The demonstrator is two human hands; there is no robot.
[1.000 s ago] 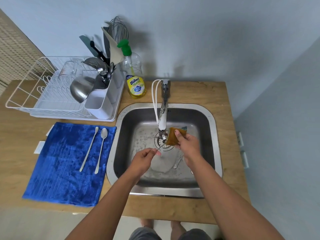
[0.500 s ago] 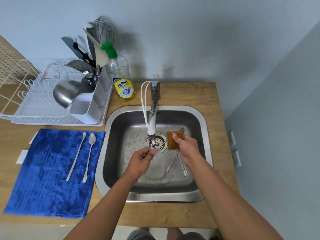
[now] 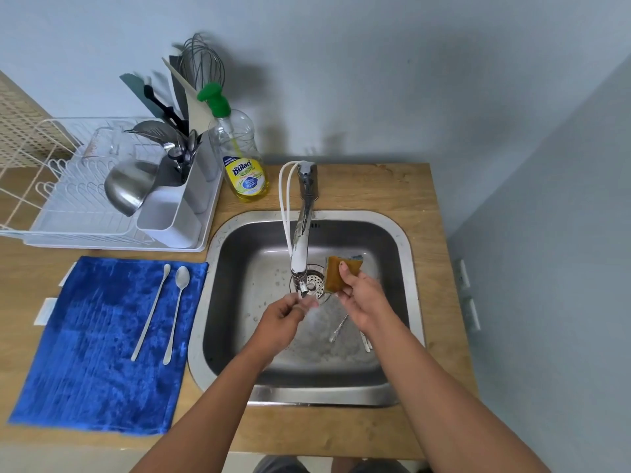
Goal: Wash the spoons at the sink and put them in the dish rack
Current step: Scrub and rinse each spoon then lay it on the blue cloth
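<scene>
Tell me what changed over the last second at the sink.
The left hand drew its spoon in from the sponge to under the tap, where the spoon is now hidden in blur. The right hand keeps gripping the sponge. Unchanged: two spoons on the blue towel, cutlery lying in the sink, the rack.

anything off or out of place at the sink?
Nothing stands out. Two spoons lie neatly on the blue towel, the sponge is held over the sink, and the soap bottle stands upright.
</scene>
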